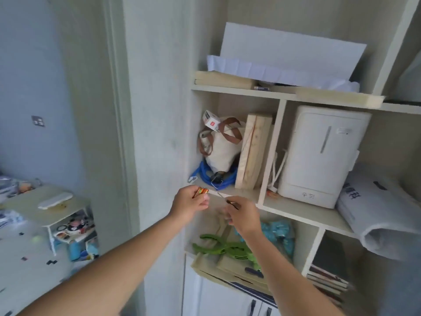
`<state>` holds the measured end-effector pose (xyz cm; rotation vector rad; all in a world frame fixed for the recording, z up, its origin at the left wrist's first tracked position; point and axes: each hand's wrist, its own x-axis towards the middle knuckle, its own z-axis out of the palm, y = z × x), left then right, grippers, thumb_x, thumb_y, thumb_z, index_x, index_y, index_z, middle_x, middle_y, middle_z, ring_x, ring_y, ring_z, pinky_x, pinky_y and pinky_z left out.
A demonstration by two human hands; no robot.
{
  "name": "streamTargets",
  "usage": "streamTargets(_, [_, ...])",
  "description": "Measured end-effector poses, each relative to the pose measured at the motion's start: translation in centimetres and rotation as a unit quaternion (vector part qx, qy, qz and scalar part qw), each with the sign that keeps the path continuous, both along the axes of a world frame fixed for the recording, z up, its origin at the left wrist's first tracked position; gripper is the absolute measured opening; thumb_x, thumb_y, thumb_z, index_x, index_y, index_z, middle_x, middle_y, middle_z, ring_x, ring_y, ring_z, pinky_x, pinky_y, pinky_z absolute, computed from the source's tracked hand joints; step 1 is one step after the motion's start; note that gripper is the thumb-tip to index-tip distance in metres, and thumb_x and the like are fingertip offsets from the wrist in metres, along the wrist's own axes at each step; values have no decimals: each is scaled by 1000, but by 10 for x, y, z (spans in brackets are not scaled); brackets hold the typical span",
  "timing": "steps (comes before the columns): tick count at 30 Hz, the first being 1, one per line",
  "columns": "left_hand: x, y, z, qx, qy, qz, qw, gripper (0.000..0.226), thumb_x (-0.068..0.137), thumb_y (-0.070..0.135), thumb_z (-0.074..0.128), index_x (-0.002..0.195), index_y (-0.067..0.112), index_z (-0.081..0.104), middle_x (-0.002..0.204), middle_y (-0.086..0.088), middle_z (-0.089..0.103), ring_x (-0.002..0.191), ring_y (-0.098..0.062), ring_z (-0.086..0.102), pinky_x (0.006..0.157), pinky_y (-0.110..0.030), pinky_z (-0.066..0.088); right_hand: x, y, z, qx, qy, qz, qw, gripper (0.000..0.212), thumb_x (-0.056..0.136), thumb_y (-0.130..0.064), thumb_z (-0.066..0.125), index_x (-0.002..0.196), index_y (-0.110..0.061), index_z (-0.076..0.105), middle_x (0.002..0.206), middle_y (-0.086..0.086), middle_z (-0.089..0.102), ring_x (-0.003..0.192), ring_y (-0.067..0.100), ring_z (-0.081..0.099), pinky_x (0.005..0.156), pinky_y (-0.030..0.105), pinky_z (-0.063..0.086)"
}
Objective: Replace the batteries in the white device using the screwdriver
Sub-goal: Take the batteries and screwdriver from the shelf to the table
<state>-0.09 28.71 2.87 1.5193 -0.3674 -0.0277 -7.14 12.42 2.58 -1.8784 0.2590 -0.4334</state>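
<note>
My left hand (190, 204) is raised before the shelf unit and grips orange and green batteries (201, 191) between thumb and fingers. Just to its right, my right hand (242, 216) pinches a thin screwdriver (224, 198) whose metal tip points up and left toward the batteries. Both hands hover at the front edge of the middle shelf (230, 190). A flat white object (55, 200) lies on the small table at the left; I cannot tell whether it is the device. The picture is blurred.
The shelf holds a canvas bag (222, 148), blue cable (205, 176), wooden boards (252, 151) and a white appliance (319, 153). Green clamps (224, 247) lie one shelf below. A cluttered small table (45, 208) stands at the left.
</note>
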Motion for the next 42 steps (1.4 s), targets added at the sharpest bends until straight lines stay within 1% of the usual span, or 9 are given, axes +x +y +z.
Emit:
streamTargets(7, [-3,230,-12,-38,32,152,987,16,91,-13,58,81,0,59,82,-15,60,75,-22,60,65,-20,59,45,221,2,73,45,190,978,19,90,2,57,91,-11,71,72,11,69,56,24,56,48,26,44])
streamTargets(12, [-12,401,-34,-37,64,255,964,13,90,-17,57,83,-5,59,83,-20,57,72,-24,58,58,-17,57,75,391,-13,87,104,294,946,18,93,6,53,89,-9,64,66,12,59,36,12,47,38,18,37])
streamTargets(17, [-10,552,-60,0,98,329,939,11,88,-12,62,83,-3,62,78,-18,62,50,-8,65,55,-18,58,108,545,-33,89,159,352,918,28,97,4,51,75,-13,57,61,9,58,37,11,44,39,17,34])
streamTargets(19, [-5,599,-69,11,113,340,934,10,88,-10,64,84,0,65,76,-17,63,61,-18,67,56,-19,59,121,592,-41,94,181,365,909,28,97,6,51,74,-12,54,54,5,53,38,12,42,39,16,33])
streamTargets(26, [48,702,-90,41,147,358,921,5,91,-1,65,94,-2,68,83,-19,60,72,-29,58,53,-23,52,195,708,-73,75,182,396,897,14,92,-2,62,89,-15,67,70,2,66,54,17,61,51,25,51])
streamTargets(28, [72,724,-99,52,158,371,914,13,92,7,67,100,-2,71,84,-19,66,73,-34,66,55,-26,55,223,731,-78,98,194,388,896,18,93,3,60,87,-12,69,71,9,66,49,19,57,49,24,47])
streamTargets(31, [127,758,-112,50,165,376,910,15,91,10,70,103,2,72,90,-20,71,76,-33,74,61,-32,62,279,766,-90,99,205,393,891,19,94,4,57,85,-11,67,73,13,65,49,21,57,47,22,45])
streamTargets(34, [194,788,-124,25,181,384,905,16,90,7,70,104,-1,70,92,-22,69,68,-28,72,63,-36,62,343,795,-104,90,180,392,898,12,91,-3,63,92,-13,69,82,7,71,64,19,67,59,29,57])
streamTargets(42, [356,874,-136,43,190,377,906,20,91,6,68,109,-4,68,97,-27,70,75,-30,72,59,-30,63,503,882,-130,100,202,374,900,11,91,-5,63,93,-13,69,87,11,72,69,22,68,65,35,60])
